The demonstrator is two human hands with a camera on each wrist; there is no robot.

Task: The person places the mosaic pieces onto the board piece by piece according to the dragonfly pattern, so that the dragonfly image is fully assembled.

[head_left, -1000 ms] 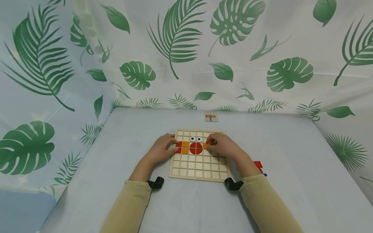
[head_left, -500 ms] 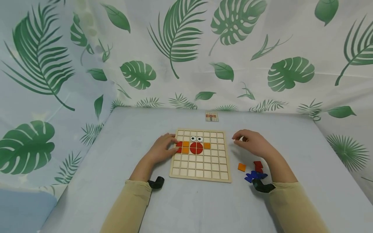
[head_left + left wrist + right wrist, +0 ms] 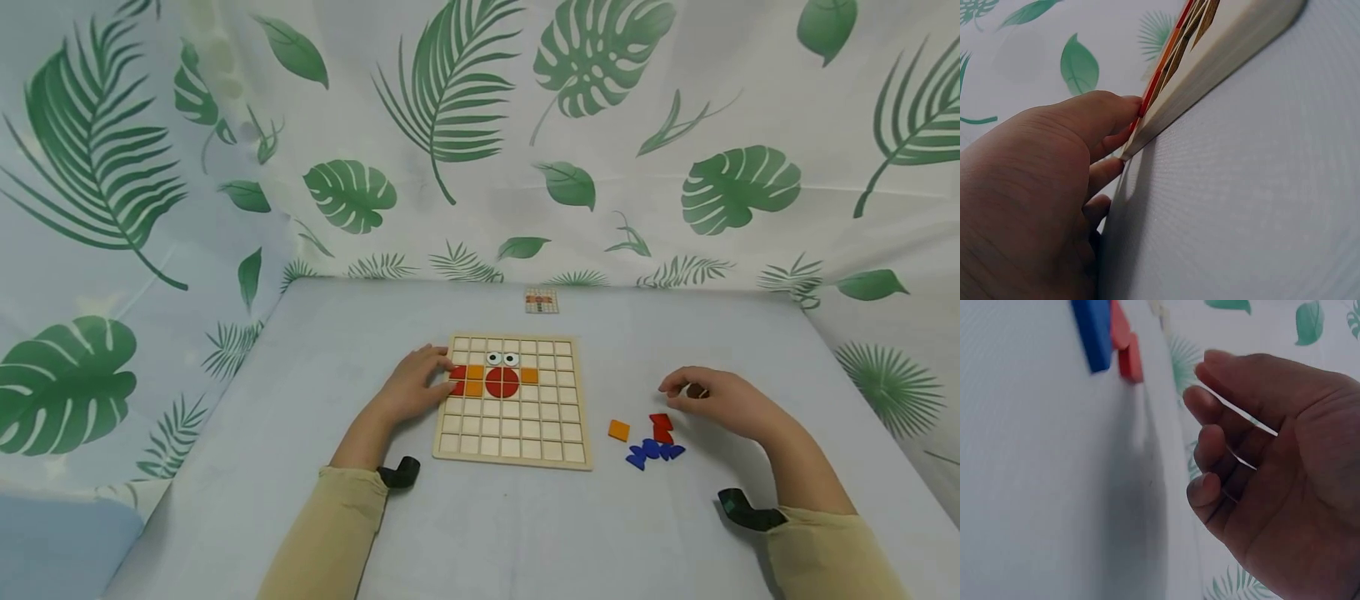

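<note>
A square wooden grid board [image 3: 510, 433] lies on the table in the head view. At its left edge my left hand [image 3: 411, 383] rests, the fingertips touching the rim and the red tiles [image 3: 457, 380] there. Beside these are orange tiles [image 3: 475, 381], then a red circle [image 3: 502, 382] under two eye tiles [image 3: 502, 359]; a single orange tile [image 3: 529, 376] sits right of the circle. My right hand [image 3: 723, 403] hovers right of the board with loosely bent fingers and nothing between them. In the right wrist view, blue [image 3: 1092, 334] and red pieces [image 3: 1129, 359] lie past its fingertips.
Loose pieces lie right of the board: an orange square [image 3: 618, 430], red pieces [image 3: 662, 427] and several blue pieces [image 3: 651, 450]. A small patterned card [image 3: 542, 301] lies behind the board. Leaf-print cloth [image 3: 480, 125] hangs around the table.
My right hand has let go of the orange tile on the board and moved right, then back nearer me beside the loose pieces, now uncovered. My left hand has stayed at the board's edge.
</note>
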